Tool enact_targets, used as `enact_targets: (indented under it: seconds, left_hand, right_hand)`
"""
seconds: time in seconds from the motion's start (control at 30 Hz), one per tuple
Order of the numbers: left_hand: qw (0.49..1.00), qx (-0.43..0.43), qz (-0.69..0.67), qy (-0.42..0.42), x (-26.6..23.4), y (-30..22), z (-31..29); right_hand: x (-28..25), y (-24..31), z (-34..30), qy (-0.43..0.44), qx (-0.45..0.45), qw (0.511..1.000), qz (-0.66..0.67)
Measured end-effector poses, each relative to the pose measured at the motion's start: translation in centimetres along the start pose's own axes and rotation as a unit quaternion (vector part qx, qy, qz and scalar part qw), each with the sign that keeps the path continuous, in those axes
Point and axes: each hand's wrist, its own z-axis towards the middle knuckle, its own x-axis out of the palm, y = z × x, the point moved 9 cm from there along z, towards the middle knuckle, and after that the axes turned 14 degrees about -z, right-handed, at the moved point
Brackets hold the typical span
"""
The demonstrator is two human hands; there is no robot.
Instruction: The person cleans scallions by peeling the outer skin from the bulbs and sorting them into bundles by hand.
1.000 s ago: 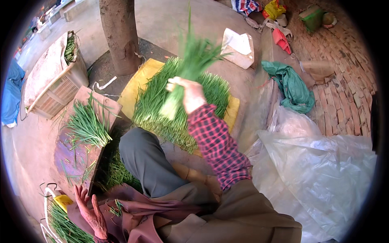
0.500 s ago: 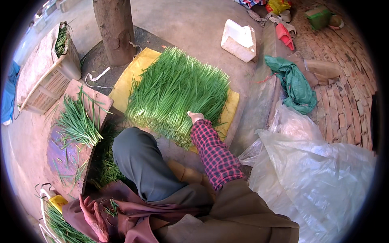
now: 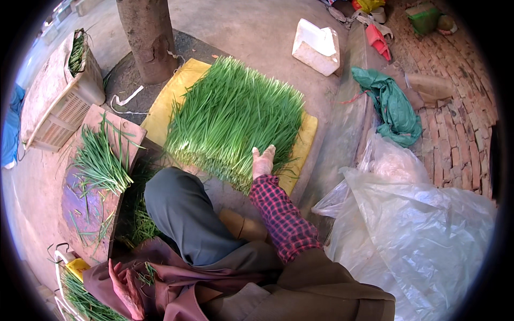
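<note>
A thick bed of green garlic chives (image 3: 230,115) lies spread on a yellow sheet (image 3: 305,144), pale stem ends toward me. My right hand (image 3: 263,160), in a plaid sleeve, rests on its near right part, with thumb and fingers apart and nothing seen in the grip. At the lower left my left hand (image 3: 126,291) hovers near my lap, its fingers stretched out and its palm holding nothing. Close by it, a few chive scraps lie on the brownish-red cloth (image 3: 101,275) over my lap. A loose bunch of chives (image 3: 104,163) sits on a low wooden board (image 3: 80,214) to my left.
A lidded plastic crate (image 3: 69,101) stands far left, beside a tree trunk (image 3: 144,43). A white foam box (image 3: 317,48) sits at the back. To the right are a green sack (image 3: 391,109), clear plastic sheeting (image 3: 412,230) and brick paving (image 3: 455,134).
My right hand has turned and its fingers have spread, showing more of the hand on the chives. The left hand has barely moved. The view has shifted slightly.
</note>
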Motion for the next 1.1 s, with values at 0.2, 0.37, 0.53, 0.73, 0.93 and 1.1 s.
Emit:
enact_targets:
  seconds: [0.2,0.37,0.53,0.73,0.93,1.1]
  left_hand:
    - [1.0,-0.026,-0.007,-0.009,-0.7,0.7,-0.9]
    - [0.999,-0.047,0.011,-0.001,-1.1,1.7,-1.4]
    - [0.999,-0.034,-0.025,0.007,-0.2,1.8,-1.0]
    - [0.999,-0.026,-0.029,0.014,-0.2,1.7,-1.0]
    - [0.998,-0.025,-0.054,0.022,0.2,2.2,-1.1]
    - [0.998,-0.045,-0.042,0.032,0.6,1.6,-1.4]
  right_hand:
    - [0.8,3.5,-0.7,-0.094,-0.106,0.976,-0.163]
    - [6.1,-1.6,-0.5,-0.03,-0.079,0.991,-0.102]
    - [6.5,-1.7,0.5,0.025,-0.082,0.99,-0.113]
    - [2.2,0.5,0.2,-0.042,-0.101,0.984,-0.141]
    - [0.5,-0.2,0.6,-0.072,-0.131,0.979,-0.142]
    - [0.4,0.6,0.8,-0.066,-0.164,0.98,-0.091]
